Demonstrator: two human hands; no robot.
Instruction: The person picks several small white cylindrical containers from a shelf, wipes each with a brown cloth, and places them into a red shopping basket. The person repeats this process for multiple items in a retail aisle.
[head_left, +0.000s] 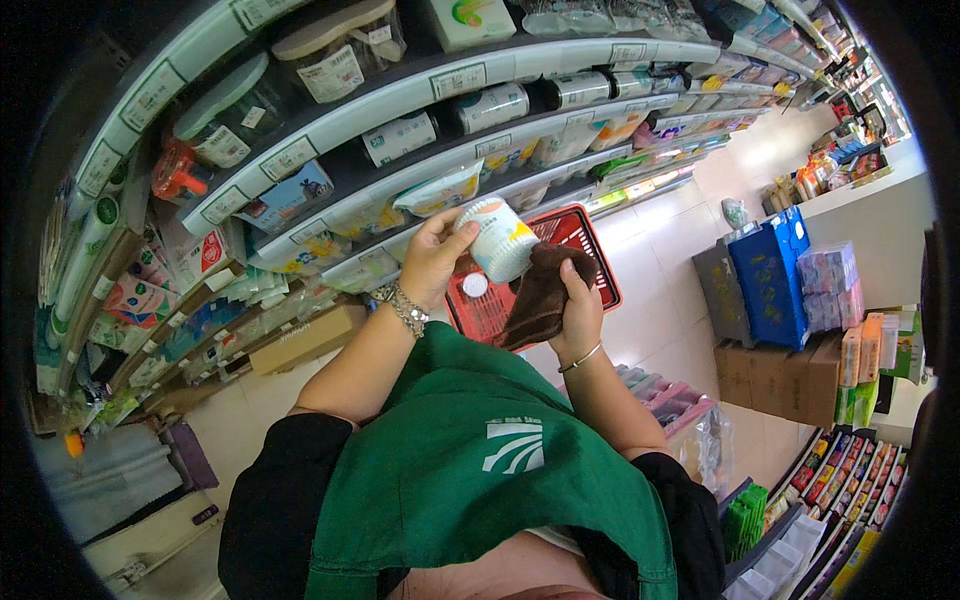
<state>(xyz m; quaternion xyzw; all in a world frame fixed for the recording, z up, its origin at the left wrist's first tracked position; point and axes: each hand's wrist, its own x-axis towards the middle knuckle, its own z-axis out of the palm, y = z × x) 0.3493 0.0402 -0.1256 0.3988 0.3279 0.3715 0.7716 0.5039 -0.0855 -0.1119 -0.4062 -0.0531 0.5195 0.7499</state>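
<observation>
My left hand (439, 251) grips a white ribbed tub (496, 238) with orange and yellow print, held tilted in front of the shelves. In my right hand (579, 307) is a dark brown cloth (541, 300), its upper edge against the lower end of the tub. Below both hands stands a red plastic shopping basket (609, 281). A round white-topped item (475, 285) shows inside it, and the cloth hides part of the basket.
Shelves (525, 64) with cylindrical canisters (493, 109) and soft packs (439, 193) curve across the front and left. A cardboard box (307, 341) sits by the lowest shelf. To the right are a blue crate (769, 274), a carton (780, 379) and snack racks (840, 487).
</observation>
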